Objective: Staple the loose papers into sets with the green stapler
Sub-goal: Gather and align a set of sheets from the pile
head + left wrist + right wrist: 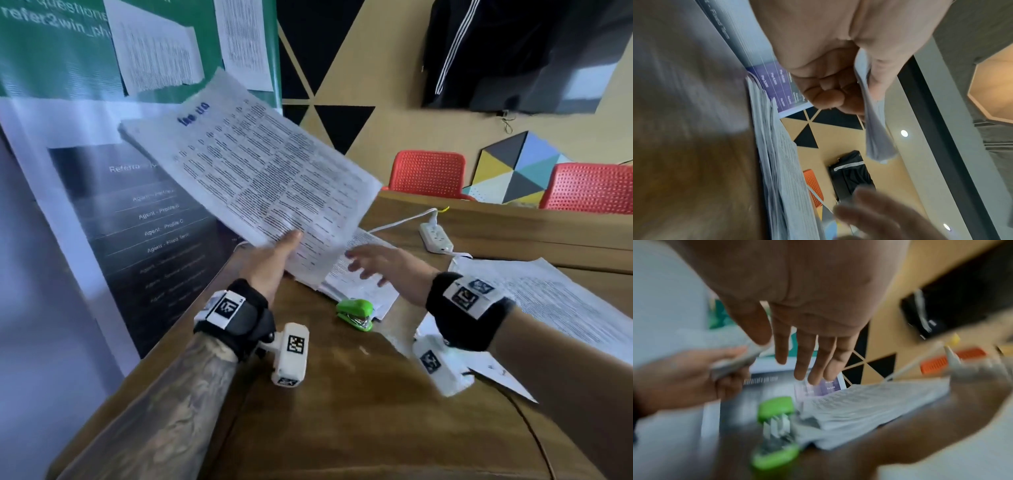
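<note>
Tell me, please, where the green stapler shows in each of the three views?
Head: green stapler lies on the table, lower centre, beside the paper pile.
Left wrist: not in it.
Right wrist: blurred, bottom centre-left, left of the same pile.
Shared landmark: the paper pile, seen in all three.

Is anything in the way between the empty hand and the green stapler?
Nothing visible is. The right hand hovers open above the paper pile, and the green stapler sits uncovered on the table at the pile's near edge. The left hand holds its papers up, clear of it.
</note>
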`<state>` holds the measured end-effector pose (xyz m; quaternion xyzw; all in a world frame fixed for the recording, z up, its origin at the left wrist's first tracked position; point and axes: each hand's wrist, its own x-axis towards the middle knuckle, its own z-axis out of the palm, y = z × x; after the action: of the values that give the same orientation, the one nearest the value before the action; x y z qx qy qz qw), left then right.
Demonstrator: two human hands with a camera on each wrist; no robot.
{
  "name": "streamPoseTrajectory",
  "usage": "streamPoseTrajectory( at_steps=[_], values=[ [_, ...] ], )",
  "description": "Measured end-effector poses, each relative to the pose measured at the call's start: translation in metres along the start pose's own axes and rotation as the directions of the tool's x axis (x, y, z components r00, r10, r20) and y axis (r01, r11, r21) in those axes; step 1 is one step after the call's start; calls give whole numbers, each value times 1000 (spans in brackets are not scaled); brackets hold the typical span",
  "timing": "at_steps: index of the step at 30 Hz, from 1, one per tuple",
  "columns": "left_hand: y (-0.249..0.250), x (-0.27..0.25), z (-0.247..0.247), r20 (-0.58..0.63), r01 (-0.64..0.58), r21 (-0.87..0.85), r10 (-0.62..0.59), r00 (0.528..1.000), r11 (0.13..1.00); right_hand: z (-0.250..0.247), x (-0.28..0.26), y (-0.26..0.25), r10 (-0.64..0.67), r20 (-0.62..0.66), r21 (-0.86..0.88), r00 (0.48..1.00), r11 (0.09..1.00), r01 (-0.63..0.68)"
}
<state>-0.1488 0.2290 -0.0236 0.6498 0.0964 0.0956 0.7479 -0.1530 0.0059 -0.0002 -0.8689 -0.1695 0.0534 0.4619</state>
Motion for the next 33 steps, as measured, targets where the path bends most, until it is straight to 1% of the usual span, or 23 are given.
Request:
streamPoseTrajectory(
  at_steps=[1,2,3,4,5,7,9,10,12,13,16,18,20,22,23,24,25,26,27,28,30,31,33],
  values=[
    [-2,9,-2,-43,-1,20,2,999,1000,0,1,5,19,99,-218,995,976,4],
    [-5,20,-4,-87,-3,24,5,996,1000,1,1,6,81,191,-458,978,889,16],
    [-8,27,-5,-118,-16,17,18,993,1000,2,2,7,113,255,-620,960,781,73],
    [-11,32,-6,-122,-16,3,16,992,1000,4,1,5,140,304,-694,942,711,118],
    [-14,35,-6,-106,-16,-9,15,994,1000,5,2,4,140,344,-727,929,666,169],
    [-19,36,-7,-27,-4,-3,3,1000,1000,9,5,-1,104,403,-781,909,557,283],
    [-20,35,-8,29,-4,5,4,1000,1000,14,11,-3,55,411,-815,910,470,339],
    [-20,35,-9,36,-7,13,7,999,1000,18,14,-3,31,400,-832,916,432,348],
    [-17,36,-9,34,-23,9,22,999,1000,25,20,1,-30,385,-844,922,393,365],
    [-16,36,-9,30,-32,3,31,999,999,28,24,4,-51,383,-833,922,412,369],
    [-13,35,-11,3,-46,5,46,999,999,37,32,4,-70,377,-747,924,566,348],
    [-11,34,-13,-29,-59,25,59,998,998,41,34,-4,-67,402,-697,913,625,353],
    [-11,35,-15,-51,-86,43,88,995,995,46,37,-9,-36,408,-648,912,692,318],
    [-10,34,-17,-64,-121,54,124,990,991,46,41,-9,-44,334,-583,941,775,243],
    [-9,35,-17,-75,-137,64,141,987,989,44,43,-7,-35,285,-498,958,849,179],
    [-9,35,-19,-89,-142,71,148,985,987,42,45,-4,-14,262,-331,965,938,104],
    [-8,36,-20,-111,-145,72,152,982,987,39,47,-2,-1,256,-100,967,995,28],
    [-7,36,-21,-126,-134,65,141,982,989,37,48,-1,6,245,119,969,992,-36],
    [-7,37,-22,-137,-126,48,132,982,991,36,48,0,15,223,278,975,957,-78],
    [-6,35,-22,-138,-118,22,120,983,993,36,47,1,28,201,375,979,921,-103],
    [-6,31,-21,-140,-94,-15,91,986,995,39,46,3,48,200,501,979,854,-144],
    [-7,30,-20,-123,-82,-29,78,989,996,41,46,5,61,227,536,972,826,-177],
    [-8,30,-17,-49,-49,-63,46,998,997,43,47,6,81,282,552,956,802,-230]
  ],
)
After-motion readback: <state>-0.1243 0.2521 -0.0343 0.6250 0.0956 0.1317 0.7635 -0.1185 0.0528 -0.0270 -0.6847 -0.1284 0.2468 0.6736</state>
